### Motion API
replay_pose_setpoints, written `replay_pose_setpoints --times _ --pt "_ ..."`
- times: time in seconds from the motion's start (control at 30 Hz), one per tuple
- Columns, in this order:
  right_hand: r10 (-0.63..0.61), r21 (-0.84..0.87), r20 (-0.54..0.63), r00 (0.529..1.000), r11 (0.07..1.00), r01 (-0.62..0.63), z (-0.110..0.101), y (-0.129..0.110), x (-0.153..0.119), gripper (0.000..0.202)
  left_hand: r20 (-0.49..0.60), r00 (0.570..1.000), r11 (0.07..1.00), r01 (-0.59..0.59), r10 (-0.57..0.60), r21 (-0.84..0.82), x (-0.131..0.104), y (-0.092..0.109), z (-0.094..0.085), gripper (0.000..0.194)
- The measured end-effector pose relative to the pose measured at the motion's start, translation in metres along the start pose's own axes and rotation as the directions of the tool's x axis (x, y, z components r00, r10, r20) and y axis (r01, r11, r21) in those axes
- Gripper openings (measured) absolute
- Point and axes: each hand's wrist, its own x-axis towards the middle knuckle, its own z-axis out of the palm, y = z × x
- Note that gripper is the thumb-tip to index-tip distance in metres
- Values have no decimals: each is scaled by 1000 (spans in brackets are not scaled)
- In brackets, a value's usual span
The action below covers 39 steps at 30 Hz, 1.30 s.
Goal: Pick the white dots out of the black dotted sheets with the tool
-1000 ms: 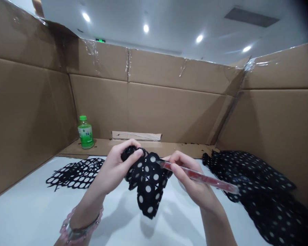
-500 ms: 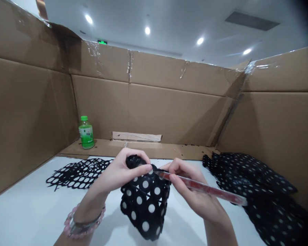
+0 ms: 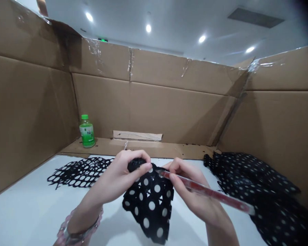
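My left hand (image 3: pixel 127 176) is closed, with thumb and fingers pinching the bunched upper edge of a black sheet with pale round dots (image 3: pixel 152 205). The sheet hangs down in front of me, with small gaps between its dotted pieces. In my right hand (image 3: pixel 192 191) is a slim pen-like tool with a translucent red handle (image 3: pixel 215 195). Its thin pointed tip meets the sheet near my left thumb; whether it pierces the material I cannot tell. The fingers behind the tool are close to the sheet's right edge and partly hidden.
Black netting with round holes (image 3: pixel 84 172) lies on the white table (image 3: pixel 23 205) at left. More dotted black sheets (image 3: pixel 246 174) are heaped at right. A green bottle (image 3: pixel 87 133) stands at the back left. Cardboard walls (image 3: pixel 169 109) enclose the table, and a cardboard strip (image 3: pixel 137 135) lies at the back.
The hanging sheet has swung right and looks more spread at its lower end. The tool's rear end has shifted slightly right and down. Both hands keep their grips.
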Motion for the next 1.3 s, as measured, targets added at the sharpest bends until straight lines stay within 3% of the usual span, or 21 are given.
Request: replay_pose_setpoints --times 0.13,0.3,0.5,0.63,0.8,0.93,1.07,1.3 --pt "8 -191 -44 999 981 -16 12 -8 -2 20 -24 1000 993 -7 10 120 -4 4 4 25" --pt "-58 -332 -170 984 943 -2 27 -13 1 20 -17 1000 996 -17 19 86 -5 8 5 26" --pt "55 4 -60 997 998 -55 4 1 9 22 -32 996 983 75 -81 -168 3 -1 -1 25" --pt "42 175 64 997 983 -52 -14 12 11 25 -62 993 964 81 -100 -252 9 -6 -3 23" --pt "41 189 61 997 980 -52 -17 15 10 26 -126 977 952 129 -169 -278 11 -12 -5 20" --pt "-10 221 79 997 975 -7 -15 12 8 22 -10 974 945 216 -225 -244 10 -16 -1 22" --pt "-16 172 75 997 985 3 -15 9 4 22 100 946 886 324 -309 -331 7 -16 6 33" --pt "-46 158 79 996 987 33 -16 9 5 19 88 975 882 224 -206 -415 6 -8 6 14"
